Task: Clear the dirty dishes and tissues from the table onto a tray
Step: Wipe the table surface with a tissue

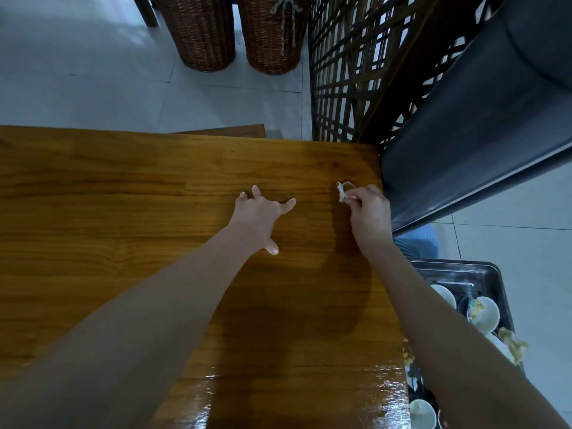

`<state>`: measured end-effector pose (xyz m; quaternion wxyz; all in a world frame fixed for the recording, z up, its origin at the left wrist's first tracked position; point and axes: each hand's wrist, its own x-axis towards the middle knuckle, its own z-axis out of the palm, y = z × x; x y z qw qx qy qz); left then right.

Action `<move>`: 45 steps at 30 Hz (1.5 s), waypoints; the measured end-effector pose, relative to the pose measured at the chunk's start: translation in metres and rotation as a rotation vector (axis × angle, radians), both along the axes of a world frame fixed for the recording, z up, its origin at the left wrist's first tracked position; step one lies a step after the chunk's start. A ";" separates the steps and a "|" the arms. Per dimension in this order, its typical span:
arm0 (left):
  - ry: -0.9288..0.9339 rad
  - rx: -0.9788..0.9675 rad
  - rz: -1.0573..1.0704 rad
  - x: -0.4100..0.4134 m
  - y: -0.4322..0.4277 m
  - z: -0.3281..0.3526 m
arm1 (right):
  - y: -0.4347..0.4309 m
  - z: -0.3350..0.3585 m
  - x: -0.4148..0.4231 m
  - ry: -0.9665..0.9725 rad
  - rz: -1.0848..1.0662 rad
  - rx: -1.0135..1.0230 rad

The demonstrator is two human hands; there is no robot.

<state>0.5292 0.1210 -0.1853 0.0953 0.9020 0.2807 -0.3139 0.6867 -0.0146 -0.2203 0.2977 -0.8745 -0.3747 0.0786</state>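
Pinches a small crumpled tissue [343, 191] in the curled fingertips of the right hand [368, 212], gripping its near end. Places it at about 1 o'clock from the frame's centre, low over the tabletop [123, 212] near the far right corner; cannot tell whether it touches the wood. Runs its long axis roughly from 12 to 6 o'clock, with the free end pointing to 12, toward the tabletop's far edge, and a short flap bent off toward 2 o'clock.

Plants the left hand [260, 215] at 9 o'clock of the tissue, apart from it. Holds nothing there: fingers spread wide, fingertips and thumb tip pressed to the wood, palm raised.

Shows, at 5 o'clock of the tissue and off the tabletop's right edge, a metal tray [464, 270] sitting lower down, partly hidden behind the right forearm. Carries white bowls [484, 314], some smeared with yellowish leftovers, and crumpled used tissues [513, 345] by its right rim.

Sets a dark grey padded seat [479, 134] at 2 o'clock of the tissue, just beside the tabletop's corner. Beyond, at 12 o'clock, a dark wooden lattice screen [346, 72]; at 11 o'clock, two tall wicker baskets [201, 32] standing on pale floor tiles [77, 72].
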 end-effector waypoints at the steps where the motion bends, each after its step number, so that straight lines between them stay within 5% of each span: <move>1: 0.005 -0.004 0.003 0.001 0.001 0.000 | 0.006 0.000 0.006 0.008 -0.006 0.004; 13: 0.033 -0.055 0.047 0.004 0.005 -0.004 | 0.065 0.004 0.029 0.063 -0.098 -0.004; 23: 0.046 -0.025 0.048 0.005 0.004 0.001 | 0.059 0.006 0.006 -0.054 0.145 -0.135; 34: 0.025 -0.010 0.025 0.004 0.003 -0.004 | 0.056 -0.003 -0.004 -0.195 0.250 -0.050; 45: 0.038 -0.049 0.048 0.005 0.007 -0.006 | 0.091 0.001 0.019 -0.122 0.094 -0.059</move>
